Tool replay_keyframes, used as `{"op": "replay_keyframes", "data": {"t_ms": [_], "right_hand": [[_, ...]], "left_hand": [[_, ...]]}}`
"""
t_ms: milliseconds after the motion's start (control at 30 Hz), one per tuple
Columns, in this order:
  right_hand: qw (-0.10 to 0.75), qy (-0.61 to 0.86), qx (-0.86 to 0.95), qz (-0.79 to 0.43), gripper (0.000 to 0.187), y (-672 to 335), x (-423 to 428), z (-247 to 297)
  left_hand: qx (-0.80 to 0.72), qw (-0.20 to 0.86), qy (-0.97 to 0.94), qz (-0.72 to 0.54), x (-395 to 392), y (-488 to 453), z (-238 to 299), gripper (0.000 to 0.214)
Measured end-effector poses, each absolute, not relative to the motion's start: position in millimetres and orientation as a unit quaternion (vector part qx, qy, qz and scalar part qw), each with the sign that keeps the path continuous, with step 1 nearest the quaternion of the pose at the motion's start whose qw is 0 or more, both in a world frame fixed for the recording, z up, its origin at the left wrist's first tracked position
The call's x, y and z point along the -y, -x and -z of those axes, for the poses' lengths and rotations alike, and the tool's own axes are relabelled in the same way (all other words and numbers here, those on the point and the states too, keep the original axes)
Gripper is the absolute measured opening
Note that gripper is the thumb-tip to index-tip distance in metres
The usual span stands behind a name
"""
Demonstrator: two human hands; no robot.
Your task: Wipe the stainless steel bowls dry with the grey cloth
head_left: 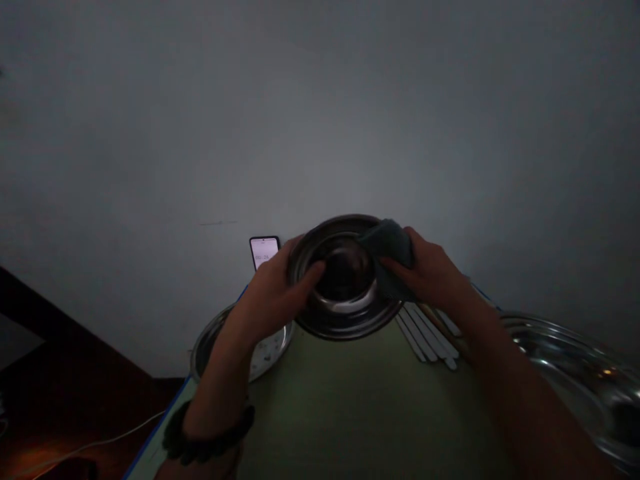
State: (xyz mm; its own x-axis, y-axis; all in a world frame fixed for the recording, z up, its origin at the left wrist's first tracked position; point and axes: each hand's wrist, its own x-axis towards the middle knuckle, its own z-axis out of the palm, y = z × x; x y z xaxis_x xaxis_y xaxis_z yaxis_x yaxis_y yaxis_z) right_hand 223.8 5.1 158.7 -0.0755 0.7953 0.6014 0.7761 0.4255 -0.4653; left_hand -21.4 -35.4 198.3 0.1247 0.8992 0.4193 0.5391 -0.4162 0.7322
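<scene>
A round, shiny metal lid or shallow dish (345, 305) is held up above the table, tilted toward me; I cannot tell which of the two it is. My left hand (280, 290) grips its left edge, thumb lying over the inner face. In my right hand (425, 267) is a dark grey-green cloth (390, 247), folded over the right part of the rim and pressed against the metal. The fingers behind the rim are hidden on both sides.
A phone (264, 250) showing a timer leans by the wall (320, 120). On the table (360, 407), a metal bowl (273, 353) sits left, several pale flat-handled utensils (430, 337) lie right, and large metal basins (575, 360) stand far right. A white cable (115, 439) hangs lower left.
</scene>
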Motion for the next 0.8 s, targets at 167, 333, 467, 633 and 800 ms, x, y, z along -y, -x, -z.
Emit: {"op": "replay_keyframes", "data": {"t_ms": [167,333,467,633,800], "right_hand": [[0.407,0.467,0.781,0.082,0.010,-205,12,-170],[0.405,0.410,0.808,0.123,0.018,-191,12,-165],[0.523,0.444,0.725,0.061,0.020,-197,-1,-157],[0.685,0.498,0.530,-0.049,0.036,-188,-9,-150],[0.727,0.434,0.459,-0.268,0.047,-157,-10,-140]], "left_hand": [[-0.509,0.161,-0.805,-0.259,52,20,-201,0.026],[-0.520,0.129,-0.829,-0.161,56,6,-195,0.022],[-0.539,0.071,-0.825,-0.152,57,4,-207,0.030],[-0.558,-0.026,-0.767,-0.314,63,5,-218,0.032],[-0.539,0.003,-0.681,-0.495,53,3,-208,0.034]]}}
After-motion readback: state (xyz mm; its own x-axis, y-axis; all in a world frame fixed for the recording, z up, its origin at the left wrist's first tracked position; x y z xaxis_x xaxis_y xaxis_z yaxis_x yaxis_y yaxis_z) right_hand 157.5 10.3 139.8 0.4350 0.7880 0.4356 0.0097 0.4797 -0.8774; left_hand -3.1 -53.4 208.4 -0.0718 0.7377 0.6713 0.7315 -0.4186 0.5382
